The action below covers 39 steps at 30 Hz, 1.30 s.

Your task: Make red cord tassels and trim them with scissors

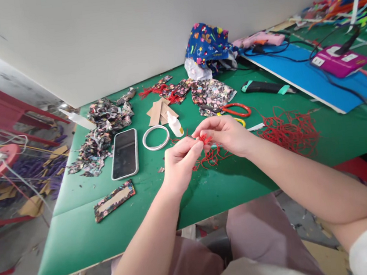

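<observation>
Both my hands meet above the middle of the green table, pinching a small bundle of red cord [205,139]. My left hand [182,159] grips it between thumb and fingers from the left. My right hand [228,134] holds the other side with its fingertips, and loose cord ends hang below. Just beyond my hands stand a small white glue bottle [174,124] and a white ring [156,138]. Red-handled scissors [238,110] lie behind my right hand, and a tangled heap of red cord [290,132] lies to its right.
A phone [124,154] and a floral strip with a tan backing [114,201] lie to the left. Crumpled floral fabric [103,129] and cardboard pieces [159,110] are behind. A utility knife [267,87], blue board [305,75] and purple power strip [340,60] are at right.
</observation>
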Tool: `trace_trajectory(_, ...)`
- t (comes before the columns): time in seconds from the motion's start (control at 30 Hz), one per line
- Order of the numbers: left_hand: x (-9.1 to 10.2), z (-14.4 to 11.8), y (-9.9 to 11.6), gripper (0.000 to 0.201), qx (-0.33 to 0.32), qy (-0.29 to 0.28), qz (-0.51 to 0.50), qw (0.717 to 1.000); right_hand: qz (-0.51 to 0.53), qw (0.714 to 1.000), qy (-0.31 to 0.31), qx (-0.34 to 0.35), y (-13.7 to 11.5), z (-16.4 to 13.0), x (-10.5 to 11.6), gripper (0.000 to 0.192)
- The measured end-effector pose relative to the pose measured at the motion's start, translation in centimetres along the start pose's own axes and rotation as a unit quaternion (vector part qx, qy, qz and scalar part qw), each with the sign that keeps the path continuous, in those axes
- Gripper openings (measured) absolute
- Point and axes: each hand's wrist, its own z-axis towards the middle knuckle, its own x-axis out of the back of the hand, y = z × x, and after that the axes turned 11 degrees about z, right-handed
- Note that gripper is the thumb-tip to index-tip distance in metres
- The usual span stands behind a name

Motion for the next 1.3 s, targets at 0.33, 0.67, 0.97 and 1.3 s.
trace_trajectory(0.33,-0.03,-0.02,0.19,0.019,0.037,0.001,-0.063,0.997,-0.006,1.0,-0.011,0.004,0.18,-0.09,0.34,0.015)
trace_trajectory(0.67,0.02,0.02,0.24,0.017,0.033,-0.008,-0.08,0.996,-0.007,1.0,-0.023,0.009,0.1,-0.16,0.37,0.013)
trace_trajectory(0.97,0.02,0.0,0.23,0.018,0.027,-0.007,-0.074,0.997,-0.011,1.0,-0.019,0.003,0.12,-0.15,0.37,0.015)
trace_trajectory(1.3,0.05,-0.04,0.24,0.022,0.052,-0.001,-0.052,0.997,-0.018,1.0,-0.015,0.003,-0.01,-0.17,0.23,0.012)
